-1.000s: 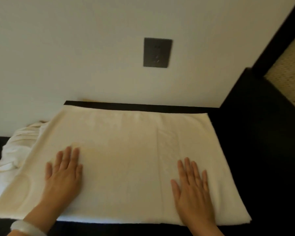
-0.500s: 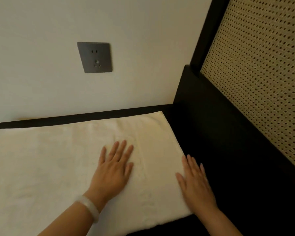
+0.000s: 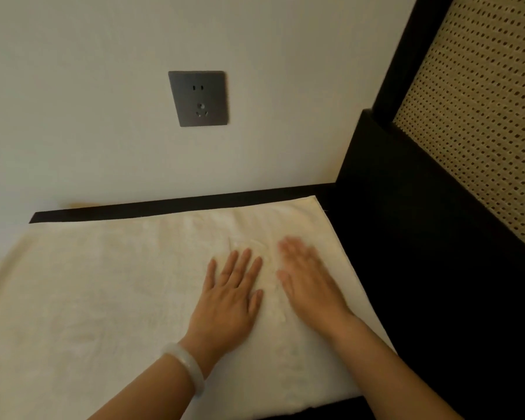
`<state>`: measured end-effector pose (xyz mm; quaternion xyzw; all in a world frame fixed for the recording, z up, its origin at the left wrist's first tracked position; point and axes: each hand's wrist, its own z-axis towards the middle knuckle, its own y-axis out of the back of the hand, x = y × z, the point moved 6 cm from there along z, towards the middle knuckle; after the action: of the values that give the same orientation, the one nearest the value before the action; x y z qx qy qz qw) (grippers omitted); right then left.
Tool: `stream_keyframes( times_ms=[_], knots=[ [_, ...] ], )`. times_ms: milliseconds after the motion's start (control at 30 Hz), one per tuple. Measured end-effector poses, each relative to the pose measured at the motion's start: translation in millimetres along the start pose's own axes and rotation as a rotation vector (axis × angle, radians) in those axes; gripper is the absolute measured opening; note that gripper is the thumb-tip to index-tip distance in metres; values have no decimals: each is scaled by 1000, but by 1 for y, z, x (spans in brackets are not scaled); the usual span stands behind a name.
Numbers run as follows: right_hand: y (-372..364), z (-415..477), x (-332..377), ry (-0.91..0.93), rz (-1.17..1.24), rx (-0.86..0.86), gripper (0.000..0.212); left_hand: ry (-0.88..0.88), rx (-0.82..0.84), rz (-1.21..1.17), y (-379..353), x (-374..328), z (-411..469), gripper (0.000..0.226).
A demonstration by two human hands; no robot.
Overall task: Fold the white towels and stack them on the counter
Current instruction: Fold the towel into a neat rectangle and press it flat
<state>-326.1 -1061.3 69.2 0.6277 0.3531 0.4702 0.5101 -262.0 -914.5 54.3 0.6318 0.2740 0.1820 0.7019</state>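
Two bare forearms without sleeves; a smooth, pale translucent bangle encircles the left wrist; right wrist unadorned.

A plain pale wall rises beyond the left grip, carrying a grey metal socket plate (two-pin slots above, three-pin below). The black bench runs along its foot. Right of the right grip stands a dark frame holding a perforated cane panel. The light is dim and warm.
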Motion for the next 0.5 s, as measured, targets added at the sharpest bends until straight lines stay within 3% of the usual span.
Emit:
stream_keyframes(
  times_ms=[33, 67, 167, 200, 267, 333, 433, 500],
  knots=[
    [-8, 3, 5, 82, -26, 48, 80, -7, 3, 0, -1, 1, 1, 59],
    [-9, 9, -4, 44, -44, 45, 78, -9, 26, -9, -1, 0, 1, 59],
    [12, 28, -51, -419, -117, 10, 73, -5, 4, -50, 6, 0, 5, 60],
    [19, 35, -53, -476, -138, 21, 73, 16, -3, -67, 11, 7, 11, 61],
    [27, 51, -24, -350, -108, -127, 71, 88, -51, -58, 21, 26, 26, 63],
    [22, 63, 26, -60, -38, -219, 66, 200, -68, 5, 27, 52, 41, 68],
    [-11, 73, 69, 298, -84, -62, 55, 261, -25, 17, 14, 77, 51, 69],
    [-14, 91, 46, 296, -105, -18, 58, 264, -19, 11, 10, 79, 50, 62]
  ],
)
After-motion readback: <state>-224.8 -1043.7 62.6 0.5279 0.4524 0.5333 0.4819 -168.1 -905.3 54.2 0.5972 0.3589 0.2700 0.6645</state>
